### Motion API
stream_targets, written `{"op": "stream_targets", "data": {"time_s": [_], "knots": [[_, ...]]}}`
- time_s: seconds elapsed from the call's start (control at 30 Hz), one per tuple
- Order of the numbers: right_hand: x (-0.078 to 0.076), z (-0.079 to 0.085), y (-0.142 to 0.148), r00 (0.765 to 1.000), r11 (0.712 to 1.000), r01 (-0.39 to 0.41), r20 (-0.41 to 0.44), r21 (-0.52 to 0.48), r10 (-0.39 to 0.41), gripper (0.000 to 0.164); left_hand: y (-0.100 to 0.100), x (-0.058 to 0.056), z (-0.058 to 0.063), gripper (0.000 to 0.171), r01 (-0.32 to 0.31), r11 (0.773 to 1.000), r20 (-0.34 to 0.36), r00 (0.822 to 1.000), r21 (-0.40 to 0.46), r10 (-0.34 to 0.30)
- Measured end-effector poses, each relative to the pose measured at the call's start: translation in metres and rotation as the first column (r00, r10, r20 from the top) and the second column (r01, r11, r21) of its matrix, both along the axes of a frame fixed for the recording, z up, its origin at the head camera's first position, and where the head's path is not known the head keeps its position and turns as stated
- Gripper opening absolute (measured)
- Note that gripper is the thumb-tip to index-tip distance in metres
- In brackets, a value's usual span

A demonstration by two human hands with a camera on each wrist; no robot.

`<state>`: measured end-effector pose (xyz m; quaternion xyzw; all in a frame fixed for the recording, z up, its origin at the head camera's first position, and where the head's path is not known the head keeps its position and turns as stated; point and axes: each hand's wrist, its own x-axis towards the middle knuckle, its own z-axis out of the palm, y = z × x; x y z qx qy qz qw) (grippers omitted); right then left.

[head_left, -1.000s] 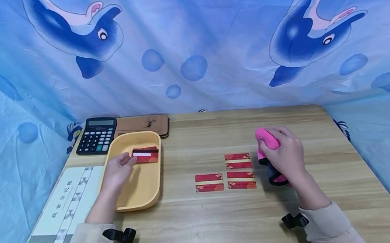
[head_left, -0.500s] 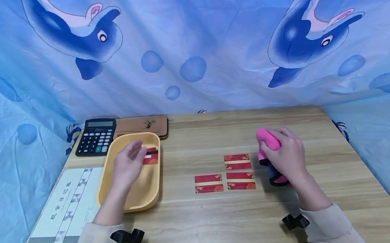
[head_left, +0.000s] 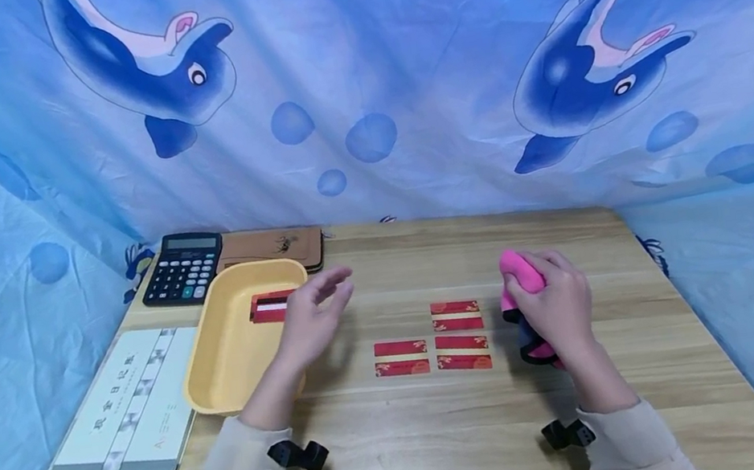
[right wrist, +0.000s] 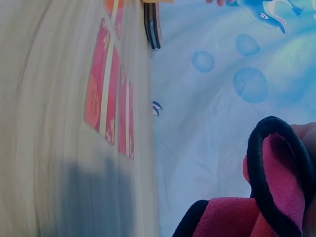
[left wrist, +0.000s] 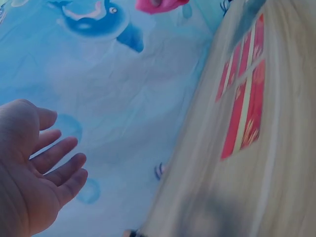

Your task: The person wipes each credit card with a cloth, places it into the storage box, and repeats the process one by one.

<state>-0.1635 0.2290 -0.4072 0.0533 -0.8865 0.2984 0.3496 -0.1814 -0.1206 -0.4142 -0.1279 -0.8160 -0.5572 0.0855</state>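
Note:
My left hand [head_left: 314, 319] hovers at the right rim of a yellow tray [head_left: 232, 370], fingers loosely spread and holding nothing. The left wrist view shows that same hand [left wrist: 34, 173] with its palm turned up to the camera. Inside the tray lies at least one red card [head_left: 267, 310] with a black and a white stripe, partly hidden by the hand. My right hand [head_left: 557, 305] grips a bunched pink cloth [head_left: 520, 276] with black edging above the table. Between the hands, three red cards with a pale gold band [head_left: 464, 352] lie flat.
A calculator [head_left: 183, 268] and a brown wallet-like case [head_left: 276, 246] sit behind the tray. On the left lies a white and grey ledger [head_left: 119, 416]. Blue curtains [head_left: 395, 62] with dolphins enclose the wooden table [head_left: 410, 457].
My left hand has moved rightward from over the tray's left side, past the card in it, to beyond the right rim. The right hand keeps its grip on the cloth, almost still.

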Motion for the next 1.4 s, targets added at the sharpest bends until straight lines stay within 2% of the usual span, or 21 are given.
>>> {"op": "stream_targets", "data": {"time_s": [0.17, 0.33, 0.5, 0.6, 0.93, 1.13, 1.4], "knots": [[0.002, -0.001, -0.005, 1.0, 1.0, 0.014, 0.006, -0.011, -0.014, 0.037, 0.022, -0.002, -0.014, 0.033, 0.029, 1.0, -0.017, 0.999, 0.004, -0.029], [0.004, -0.004, -0.007, 1.0, 1.0, 0.0, 0.005, -0.019, 0.0, 0.035, 0.045, -0.002, -0.03, 0.03, 0.079, 0.997, -0.004, 0.997, -0.018, -0.079], [0.006, -0.006, -0.007, 1.0, 1.0, 0.007, 0.015, -0.024, -0.007, 0.035, 0.065, -0.005, -0.045, 0.03, 0.16, 0.986, 0.035, 0.987, -0.046, -0.159], [0.007, -0.007, -0.007, 1.0, 1.0, 0.009, 0.03, -0.028, -0.009, 0.036, 0.074, -0.008, -0.053, 0.031, 0.188, 0.98, 0.071, 0.981, -0.065, -0.183], [0.009, -0.011, -0.006, 0.999, 1.0, 0.0, 0.04, -0.024, 0.001, 0.037, 0.097, -0.02, -0.075, 0.033, 0.227, 0.967, 0.13, 0.969, -0.118, -0.212], [0.009, -0.012, -0.006, 0.999, 1.0, -0.002, 0.045, -0.019, 0.003, 0.037, 0.106, -0.027, -0.083, 0.033, 0.222, 0.972, 0.176, 0.963, -0.084, -0.204], [0.009, -0.012, -0.003, 0.999, 1.0, -0.013, 0.042, -0.021, 0.014, 0.039, 0.116, -0.036, -0.09, 0.04, 0.234, 0.966, 0.181, 0.96, -0.11, -0.212]]}}
